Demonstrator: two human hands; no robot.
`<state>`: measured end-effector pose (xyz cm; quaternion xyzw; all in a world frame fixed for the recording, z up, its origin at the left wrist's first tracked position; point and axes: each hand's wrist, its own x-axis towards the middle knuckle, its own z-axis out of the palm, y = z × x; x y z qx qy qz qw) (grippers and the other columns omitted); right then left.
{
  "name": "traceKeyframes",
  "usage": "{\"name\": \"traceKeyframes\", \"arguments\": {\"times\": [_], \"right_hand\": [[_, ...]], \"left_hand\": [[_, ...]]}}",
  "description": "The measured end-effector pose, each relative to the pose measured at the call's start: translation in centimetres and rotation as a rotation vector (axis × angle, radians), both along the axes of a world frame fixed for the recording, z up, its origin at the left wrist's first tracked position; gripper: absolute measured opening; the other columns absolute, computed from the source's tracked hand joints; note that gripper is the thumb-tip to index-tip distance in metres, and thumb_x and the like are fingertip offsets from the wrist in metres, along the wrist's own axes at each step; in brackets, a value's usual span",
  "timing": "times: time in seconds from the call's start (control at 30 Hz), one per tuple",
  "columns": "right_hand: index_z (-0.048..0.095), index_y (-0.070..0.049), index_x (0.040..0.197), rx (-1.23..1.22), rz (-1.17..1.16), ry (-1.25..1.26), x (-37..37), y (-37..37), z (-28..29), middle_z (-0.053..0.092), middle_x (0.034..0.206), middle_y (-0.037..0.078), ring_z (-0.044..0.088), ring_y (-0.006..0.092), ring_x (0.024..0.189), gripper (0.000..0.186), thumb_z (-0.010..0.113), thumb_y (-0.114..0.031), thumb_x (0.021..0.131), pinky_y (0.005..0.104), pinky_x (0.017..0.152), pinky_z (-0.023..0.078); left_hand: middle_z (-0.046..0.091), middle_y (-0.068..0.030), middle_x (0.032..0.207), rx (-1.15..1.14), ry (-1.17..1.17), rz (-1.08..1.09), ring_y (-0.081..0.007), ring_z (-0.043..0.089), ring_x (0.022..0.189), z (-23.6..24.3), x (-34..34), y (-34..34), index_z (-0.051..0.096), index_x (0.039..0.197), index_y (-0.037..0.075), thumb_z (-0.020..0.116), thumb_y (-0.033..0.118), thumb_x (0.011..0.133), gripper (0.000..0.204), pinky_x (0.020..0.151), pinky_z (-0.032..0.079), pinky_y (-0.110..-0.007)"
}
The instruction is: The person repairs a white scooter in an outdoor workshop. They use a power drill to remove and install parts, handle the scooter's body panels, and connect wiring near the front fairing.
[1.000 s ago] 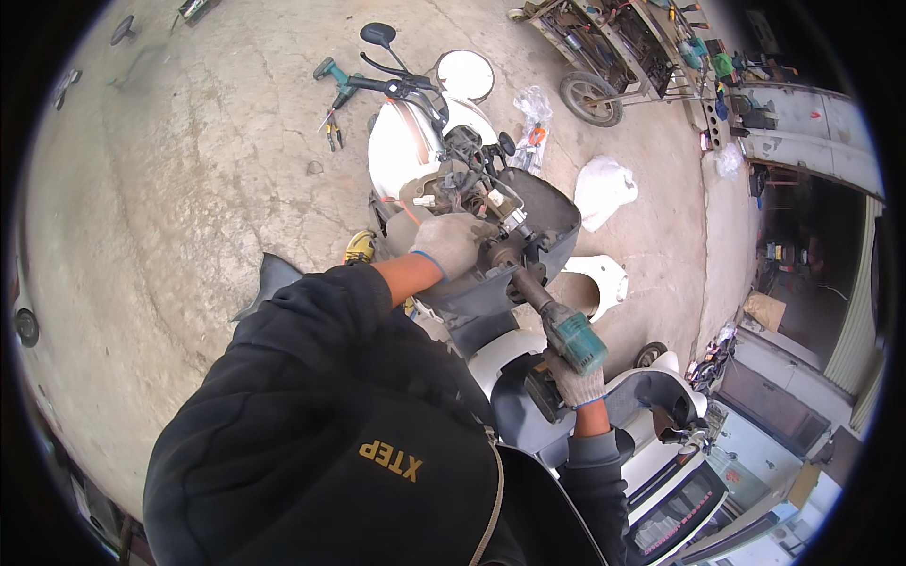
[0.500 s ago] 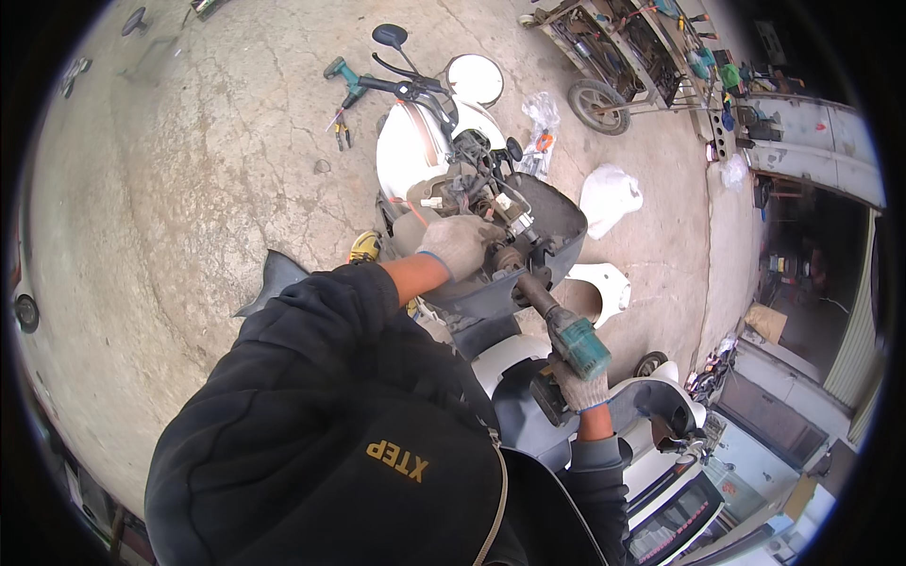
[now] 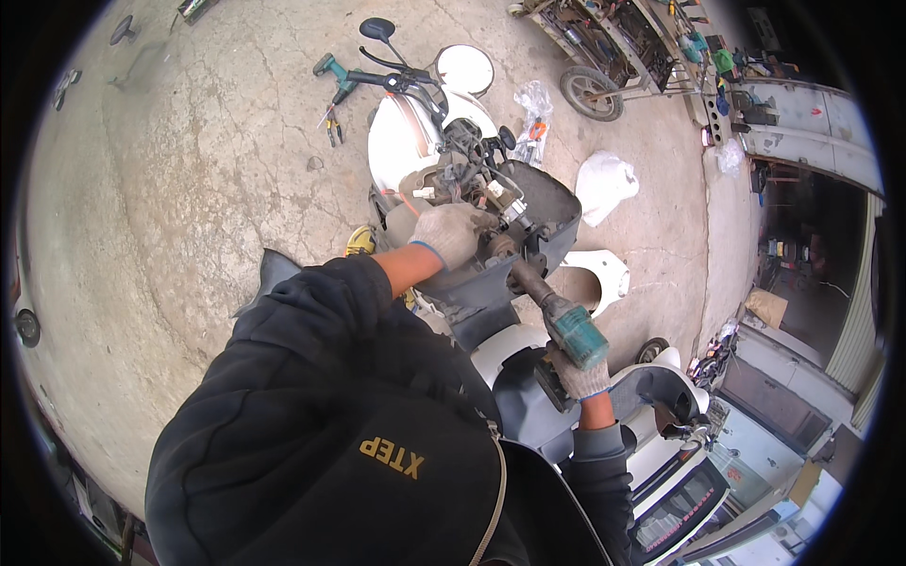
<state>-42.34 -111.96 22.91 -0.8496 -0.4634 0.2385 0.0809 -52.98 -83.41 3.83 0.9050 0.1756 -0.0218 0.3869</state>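
My left hand (image 3: 449,232) gloved, fingers wrapped on scooter's (image 3: 491,245) stripped steering head, wiring exposed. My right hand (image 3: 578,377) grips teal power driver (image 3: 564,321) — tip at fastener there. White panels (image 3: 595,274) already off; fastener looks unfinished.

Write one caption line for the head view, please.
Gloved left hand steadies the stripped white scooter's steering column while the gloved right hand holds a teal cordless power driver against it.

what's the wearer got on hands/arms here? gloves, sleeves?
Both hands wear light grey knit work gloves: left hand with a blue-edged cuff, right hand plain and grimy. Dark black jacket sleeves, the left pushed up above the wrist, the right ending at a ribbed cuff.
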Motion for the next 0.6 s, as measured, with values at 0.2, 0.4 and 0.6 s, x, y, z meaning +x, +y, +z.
{"name": "traceKeyframes", "arguments": {"times": [0.2, 0.4, 0.6], "right_hand": [[0.074, -0.009, 0.108, -0.008, 0.033, -0.019, 0.1, 0.2, 0.3, 0.074, 0.100, 0.016, 0.071, 0.0374, 0.091, 0.021, 0.075, -0.016, 0.088, 0.0484, 0.083, 0.057], [0.073, -0.006, 0.108, -0.085, -0.392, 0.293, -0.7, 0.3, -0.1, 0.073, 0.098, 0.016, 0.072, 0.0328, 0.090, 0.030, 0.079, -0.018, 0.082, 0.0438, 0.083, 0.058], [0.071, -0.005, 0.108, -0.059, -0.274, 0.195, -0.8, -0.1, -0.2, 0.073, 0.097, 0.010, 0.071, 0.0231, 0.090, 0.027, 0.078, -0.007, 0.081, 0.0394, 0.081, 0.058]], "left_hand": [[0.075, -0.0082, 0.123, -0.043, 0.020, 0.019, -0.0277, 0.071, 0.115, 0.9, 0.0, 0.3, 0.073, 0.129, 0.018, 0.063, 0.025, 0.094, 0.037, 0.095, 0.058, -0.041], [0.075, -0.0070, 0.126, -0.098, 0.014, 0.092, -0.0285, 0.072, 0.114, 1.6, 0.0, 0.2, 0.076, 0.128, 0.023, 0.057, 0.022, 0.100, 0.034, 0.096, 0.057, -0.040], [0.075, -0.0088, 0.121, -0.179, -0.002, 0.164, -0.0324, 0.072, 0.110, 1.2, 0.0, 0.0, 0.077, 0.125, 0.030, 0.056, 0.025, 0.102, 0.031, 0.092, 0.058, -0.046]]}}
